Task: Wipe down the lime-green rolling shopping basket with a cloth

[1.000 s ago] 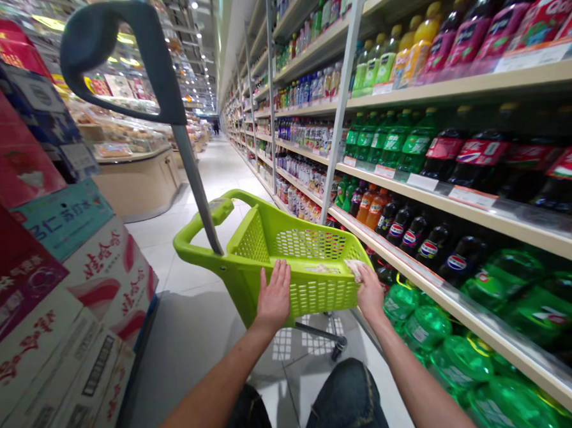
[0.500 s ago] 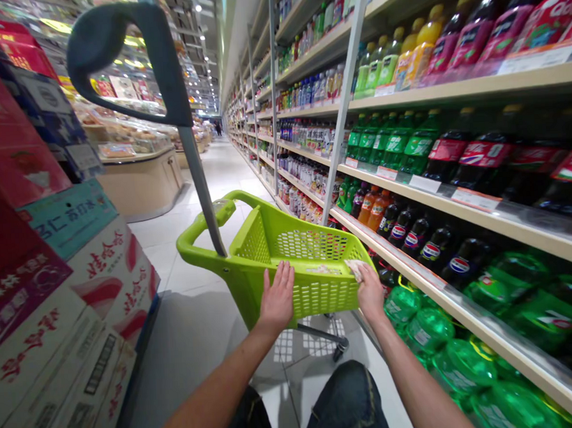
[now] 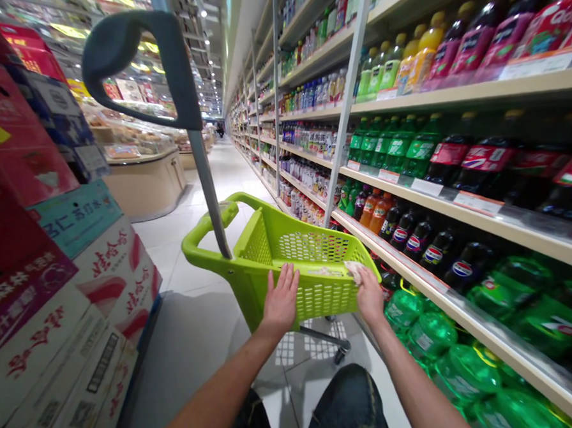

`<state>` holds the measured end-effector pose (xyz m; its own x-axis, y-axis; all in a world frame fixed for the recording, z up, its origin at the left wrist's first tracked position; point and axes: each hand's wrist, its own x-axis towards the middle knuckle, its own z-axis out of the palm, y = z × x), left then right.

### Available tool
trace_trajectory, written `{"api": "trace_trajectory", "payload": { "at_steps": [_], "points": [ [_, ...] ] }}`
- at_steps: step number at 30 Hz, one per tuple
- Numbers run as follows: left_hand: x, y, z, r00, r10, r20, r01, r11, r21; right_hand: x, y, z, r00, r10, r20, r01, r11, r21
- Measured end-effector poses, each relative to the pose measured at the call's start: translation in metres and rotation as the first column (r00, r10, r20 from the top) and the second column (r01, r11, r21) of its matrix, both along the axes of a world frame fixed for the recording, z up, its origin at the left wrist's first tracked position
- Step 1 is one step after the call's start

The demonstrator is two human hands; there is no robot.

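A lime-green plastic shopping basket cart [image 3: 319, 243] stands in front of me, with perforated sides and a tall dark grey handle [image 3: 190, 78] on a metal pole. My left hand [image 3: 281, 297] lies flat against the near side of the basket by its rim, fingers stretched out. At the basket's right end, my right hand [image 3: 369, 292] is closed around a crumpled whitish cloth [image 3: 353, 271], pressed on the rim. The cloth's lower part is hidden by my fingers. Inside the basket, something pale shows on the floor, too small to make out.
Shelves of soda bottles [image 3: 421, 146] line the right side, with large green bottles [image 3: 459, 364] at the bottom. Stacked drink cartons [image 3: 116, 274] stand on the left. A bakery counter [image 3: 153, 182] is farther back beside the tiled aisle [image 3: 218, 157].
The whole view has shifted slightly, so the cart and cartons appear a little farther right and lower. Both hands keep nearly the same places on the basket, and the cloth stays in my right hand.
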<state>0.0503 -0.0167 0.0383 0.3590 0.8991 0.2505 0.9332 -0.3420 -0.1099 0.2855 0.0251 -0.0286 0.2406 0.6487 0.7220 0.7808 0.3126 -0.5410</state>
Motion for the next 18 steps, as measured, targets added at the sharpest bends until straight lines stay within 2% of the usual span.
{"api": "trace_trajectory", "payload": {
  "at_steps": [2,4,6,8,10,12,13,15,16,18],
  "points": [
    [0.002,-0.001,0.0,1.0,-0.002,0.004,0.002,1.0,-0.002,-0.01,-0.001,0.002,0.999,0.036,0.01,-0.036,0.999,-0.019],
    [0.001,-0.002,0.002,1.0,-0.03,-0.001,0.03,1.0,0.001,-0.041,-0.003,0.014,0.979,0.201,0.04,-0.2,0.979,-0.036],
    [-0.003,-0.003,0.006,0.998,-0.069,-0.01,0.069,0.998,0.014,-0.077,-0.005,0.034,0.941,0.339,0.027,-0.339,0.941,-0.004],
    [-0.01,-0.004,0.01,0.998,-0.056,-0.026,0.057,0.998,0.038,-0.103,-0.004,0.056,0.932,0.356,-0.064,-0.349,0.932,0.098],
    [-0.016,-0.005,0.015,0.998,-0.019,-0.052,0.022,0.998,0.058,-0.113,0.004,0.068,0.937,0.284,-0.204,-0.249,0.951,0.184],
    [-0.022,-0.005,0.018,0.998,-0.002,-0.071,0.006,0.998,0.058,-0.108,0.012,0.064,0.942,0.231,-0.246,-0.189,0.965,0.181],
    [-0.023,-0.006,0.019,0.997,-0.006,-0.074,0.01,0.998,0.055,-0.101,0.015,0.055,0.953,0.234,-0.193,-0.206,0.966,0.154],
    [-0.025,-0.007,0.019,0.997,-0.008,-0.071,0.013,0.998,0.065,-0.081,0.016,0.032,0.945,0.321,0.056,-0.325,0.944,0.061],
    [-0.024,-0.008,0.019,0.997,-0.01,-0.074,0.015,0.997,0.077,-0.069,0.014,0.019,0.934,0.324,0.152,-0.334,0.942,0.04],
    [-0.023,-0.009,0.018,0.996,-0.016,-0.089,0.024,0.995,0.099,-0.049,0.009,0.002,0.921,0.259,0.29,-0.276,0.961,0.018]
  ]
}}
